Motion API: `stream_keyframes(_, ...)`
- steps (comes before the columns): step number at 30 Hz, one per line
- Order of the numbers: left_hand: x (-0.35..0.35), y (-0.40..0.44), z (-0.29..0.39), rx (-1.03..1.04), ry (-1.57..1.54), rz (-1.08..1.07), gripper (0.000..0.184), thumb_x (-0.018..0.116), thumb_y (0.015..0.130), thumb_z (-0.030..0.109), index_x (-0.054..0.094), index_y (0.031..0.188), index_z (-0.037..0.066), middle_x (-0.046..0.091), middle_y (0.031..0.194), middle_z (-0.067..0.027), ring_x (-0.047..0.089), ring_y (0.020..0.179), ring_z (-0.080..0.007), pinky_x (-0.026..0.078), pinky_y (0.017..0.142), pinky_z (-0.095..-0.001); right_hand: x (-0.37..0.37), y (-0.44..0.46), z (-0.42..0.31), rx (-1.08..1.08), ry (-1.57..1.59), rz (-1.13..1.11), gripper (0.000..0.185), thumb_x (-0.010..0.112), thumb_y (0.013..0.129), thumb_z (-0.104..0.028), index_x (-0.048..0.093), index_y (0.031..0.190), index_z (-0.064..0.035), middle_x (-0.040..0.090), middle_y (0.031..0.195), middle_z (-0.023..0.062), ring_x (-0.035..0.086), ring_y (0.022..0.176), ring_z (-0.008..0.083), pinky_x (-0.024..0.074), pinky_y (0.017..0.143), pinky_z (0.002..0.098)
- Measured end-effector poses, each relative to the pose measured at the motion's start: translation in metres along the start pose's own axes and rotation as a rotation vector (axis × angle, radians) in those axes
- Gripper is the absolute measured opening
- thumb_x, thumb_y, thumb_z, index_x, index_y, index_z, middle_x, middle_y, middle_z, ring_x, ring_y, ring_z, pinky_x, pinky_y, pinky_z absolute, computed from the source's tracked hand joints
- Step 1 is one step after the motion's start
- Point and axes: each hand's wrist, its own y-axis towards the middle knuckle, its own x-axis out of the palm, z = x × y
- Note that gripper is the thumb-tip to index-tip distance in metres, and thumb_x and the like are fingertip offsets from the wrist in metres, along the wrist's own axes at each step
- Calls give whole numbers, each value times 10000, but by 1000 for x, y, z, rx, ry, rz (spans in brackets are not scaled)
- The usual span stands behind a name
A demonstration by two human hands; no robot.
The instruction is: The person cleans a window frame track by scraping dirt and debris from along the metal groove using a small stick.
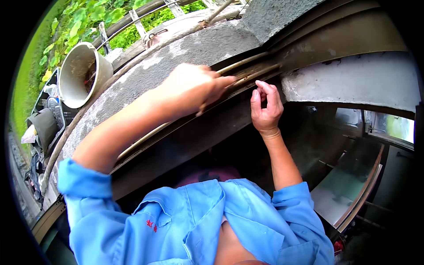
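My left hand (194,86) reaches over the window sill from the left, slightly blurred, its fingers curled and one pointing right along the frame. A small brown piece (201,109) shows under the curled fingers; I cannot make out what it is. My right hand (267,106) is raised at the inner edge of the same frame, palm side partly showing. Its fingers are bent, with a gap between thumb and fingertips and nothing visible between them. Close to both hands runs the brown window track (251,75), with long narrow grooves.
Outside the rough concrete ledge (150,70) stands a whitish bucket (104,70) with debris inside, beside a dark crate (70,114) of odds and ends. A cable (73,123) follows the ledge. Inside, at right, is a glass-topped table (349,185) in a dark room.
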Motion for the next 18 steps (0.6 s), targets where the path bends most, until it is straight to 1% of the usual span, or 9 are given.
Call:
stream_keyframes(3,-33,-48,13,-75,74,-117,341,609,817,119,599,1156,79,577,690,-83,572,626,-265,480,573,-374,1,1,-1,28,31,0,256,580,778,76,570,1024,7,543,761,83,530,575,164,459,501,257)
stream_keyframes(5,-36,-56,17,-93,75,-131,370,618,803,112,588,1169,74,568,685,-83,566,610,-263,473,568,-379,2,0,-2,19,21,16,263,579,778,78,570,1030,4,543,762,81,529,575,162,461,506,257)
stream_keyframes(8,-11,-26,-5,-5,42,-49,378,605,799,118,576,1172,74,554,679,-78,562,640,-263,463,566,-379,1,-1,-2,18,3,-3,260,583,782,70,569,1033,0,550,776,82,534,582,159,463,511,256)
stream_keyframes(9,-6,-10,-8,-18,20,-63,359,596,808,123,579,1162,73,558,688,-78,560,658,-265,461,569,-377,1,0,-1,22,-5,-11,257,585,785,65,568,1033,-2,552,778,82,535,585,158,463,511,257)
stream_keyframes(11,-8,-5,-4,48,51,-10,356,603,809,119,580,1161,71,551,668,-82,550,621,-266,457,553,-382,-1,1,-1,29,7,-14,249,590,792,50,569,1034,-2,548,769,81,534,588,158,459,509,255)
stream_keyframes(12,-12,-13,-4,45,46,-7,356,603,809,119,580,1161,71,551,668,-82,550,621,-266,457,553,-382,-2,1,-2,24,13,-20,246,590,795,46,568,1036,0,544,764,80,530,587,156,457,507,253)
stream_keyframes(14,-27,-46,-3,-21,38,-67,351,608,814,118,584,1161,72,538,639,-79,538,580,-260,453,536,-387,-1,-1,-1,36,31,-30,235,592,806,25,567,1039,8,536,760,80,522,584,154,453,503,247)
stream_keyframes(15,-32,-58,4,-23,69,-55,358,614,813,117,582,1168,74,526,615,-72,530,550,-253,449,521,-380,0,0,-1,42,33,-29,235,592,806,25,567,1039,8,536,760,80,522,584,154,453,503,247)
stream_keyframes(18,-33,-56,12,-70,97,-129,371,610,809,120,577,1175,75,537,635,-66,541,577,-247,448,514,-367,-1,0,-3,32,40,-29,232,606,818,-12,563,1045,7,534,756,79,518,584,153,449,500,248)
